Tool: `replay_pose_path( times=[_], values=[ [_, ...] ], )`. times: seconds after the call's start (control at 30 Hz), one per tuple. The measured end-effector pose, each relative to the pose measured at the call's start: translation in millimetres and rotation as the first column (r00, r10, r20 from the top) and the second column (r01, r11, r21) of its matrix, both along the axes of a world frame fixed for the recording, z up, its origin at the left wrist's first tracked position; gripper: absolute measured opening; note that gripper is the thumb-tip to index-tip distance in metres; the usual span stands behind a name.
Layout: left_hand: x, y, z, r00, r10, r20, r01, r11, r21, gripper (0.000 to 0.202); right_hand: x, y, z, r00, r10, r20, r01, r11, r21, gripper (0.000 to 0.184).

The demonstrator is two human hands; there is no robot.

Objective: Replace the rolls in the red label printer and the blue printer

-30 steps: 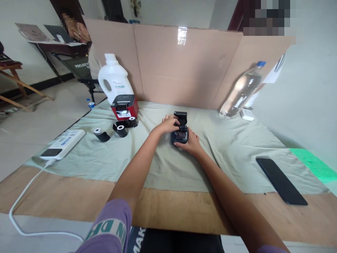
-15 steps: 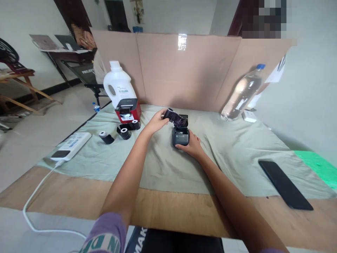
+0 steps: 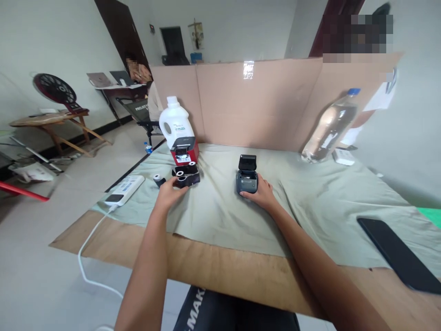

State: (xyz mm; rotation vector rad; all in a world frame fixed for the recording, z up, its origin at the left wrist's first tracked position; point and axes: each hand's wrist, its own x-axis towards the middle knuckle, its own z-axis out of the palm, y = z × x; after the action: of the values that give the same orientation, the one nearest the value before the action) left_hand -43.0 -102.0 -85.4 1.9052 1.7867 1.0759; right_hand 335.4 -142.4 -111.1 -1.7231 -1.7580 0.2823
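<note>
My right hand (image 3: 261,192) is wrapped round the right side of a small dark portable label printer (image 3: 247,185), which stands on the cloth with its lid raised. At the left, my left hand (image 3: 170,193) pinches a black paper roll (image 3: 193,179) with a loose end stretching to the right. Just behind it are two more black rolls with white cores, one of them the far roll (image 3: 191,164). Left of my fingers stands another black roll (image 3: 159,180). A red and black printer (image 3: 186,154) is behind the rolls.
A white jug (image 3: 177,120) stands behind the red printer. At the left lies a white power strip (image 3: 126,189) with a cable. A large clear bottle (image 3: 330,126) leans on the cardboard screen (image 3: 255,110), near a white box (image 3: 343,156). A black phone (image 3: 396,250) lies front right. People are behind.
My left hand has carried the black roll from the open printer leftward to the other rolls. My right hand stays on the printer. The camera view has turned a little left.
</note>
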Motion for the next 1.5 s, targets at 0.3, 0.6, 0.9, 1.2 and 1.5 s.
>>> replay_pose_path(
  times=[0.3, 0.6, 0.9, 1.2, 1.5],
  values=[
    [-10.8, -5.3, 0.6, 0.982, 0.03, -0.186, -0.06, 0.986, -0.157, 0.03, 0.5, 1.8, -1.0, 0.999, 0.0, 0.035, -0.001, 1.0, 0.019, 0.09],
    [-12.2, -5.9, -1.5, 0.957, 0.11, -0.27, -0.156, 0.975, -0.156, 0.022, 0.6, 1.0, 0.0, 1.0, 0.002, 0.03, -0.002, 1.0, 0.007, 0.088],
    [17.5, -27.4, 26.0, 0.935, 0.252, -0.248, -0.238, 0.967, 0.088, 0.064, 1.5, 1.6, -1.2, 0.999, 0.0, 0.044, -0.001, 1.0, 0.018, 0.086],
    [133.5, -40.5, -9.8, 0.707, -0.46, -0.537, 0.458, 0.876, -0.148, 0.051, 3.1, 2.2, -7.5, 0.998, -0.021, 0.053, 0.018, 0.998, 0.064, 0.095],
    [137.9, -53.1, -22.6, 0.707, -0.518, -0.483, 0.472, 0.853, -0.223, 0.069, -59.6, 11.4, 53.1, 0.98, 0.194, 0.029, -0.192, 0.918, 0.346, 0.028]
  ],
)
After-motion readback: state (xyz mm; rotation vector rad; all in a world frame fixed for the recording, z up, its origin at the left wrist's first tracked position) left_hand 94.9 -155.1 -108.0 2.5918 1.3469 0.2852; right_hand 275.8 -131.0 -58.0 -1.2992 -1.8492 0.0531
